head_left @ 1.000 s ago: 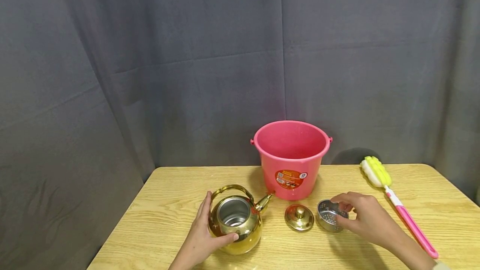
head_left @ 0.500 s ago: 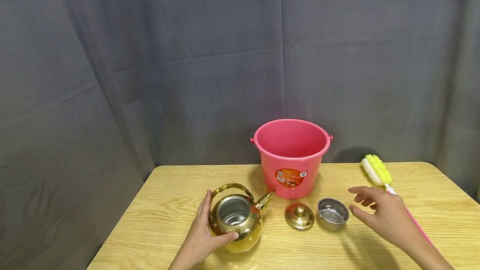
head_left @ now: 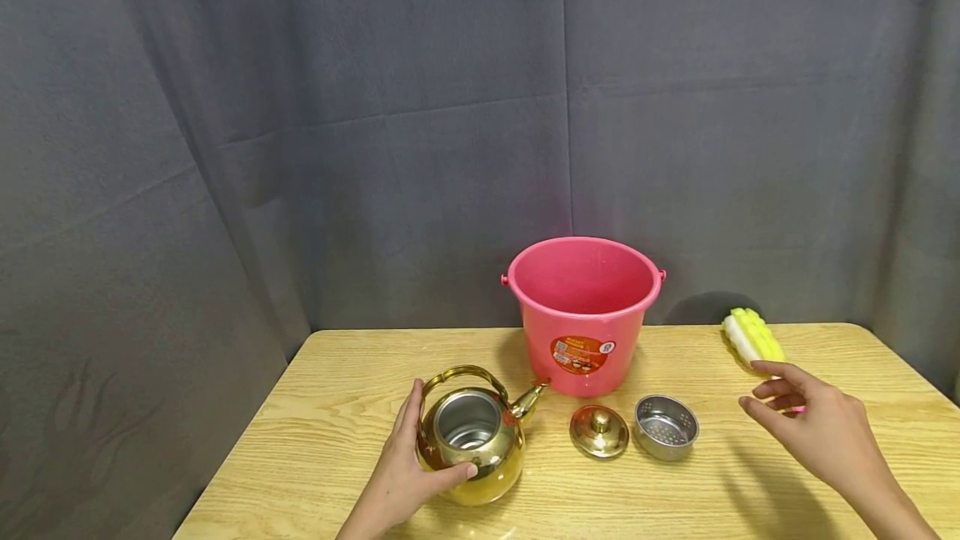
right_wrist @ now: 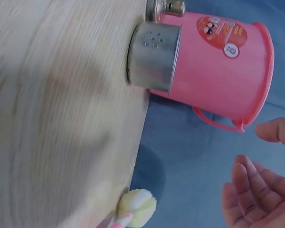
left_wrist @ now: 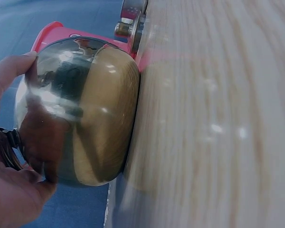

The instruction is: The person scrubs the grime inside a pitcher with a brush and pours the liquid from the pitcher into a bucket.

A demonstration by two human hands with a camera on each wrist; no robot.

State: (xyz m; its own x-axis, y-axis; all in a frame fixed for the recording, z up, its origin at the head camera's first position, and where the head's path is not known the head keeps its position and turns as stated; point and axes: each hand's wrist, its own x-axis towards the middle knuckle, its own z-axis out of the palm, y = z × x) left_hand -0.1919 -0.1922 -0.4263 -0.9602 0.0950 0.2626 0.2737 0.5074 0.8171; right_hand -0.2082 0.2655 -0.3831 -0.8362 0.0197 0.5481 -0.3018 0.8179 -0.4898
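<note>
A gold kettle [head_left: 489, 482] stands lidless on the table, its spout pointing toward the bucket. My left hand [head_left: 405, 473] holds the kettle's side, with the thumb on the near side and the fingers by the handle [head_left: 459, 372]. Over the brush, my right hand [head_left: 821, 432] hovers with loosely bent fingers and nothing in them. The brush's yellow and white sponge head [head_left: 752, 336] lies beyond those fingertips; most of its pink handle is hidden under the hand. In the right wrist view, the sponge head [right_wrist: 137, 207] appears at the bottom, apart from the fingers.
A pink bucket [head_left: 581, 348] stands behind the kettle. Between the hands lie the gold kettle lid [head_left: 599, 432] and a round perforated metal strainer [head_left: 666, 427]. Grey curtain [head_left: 435, 148] hangs behind the wooden table [head_left: 360, 365].
My right hand has left the strainer and moved right, over the brush handle. The strainer stays on the table. My left hand and the kettle have not moved.
</note>
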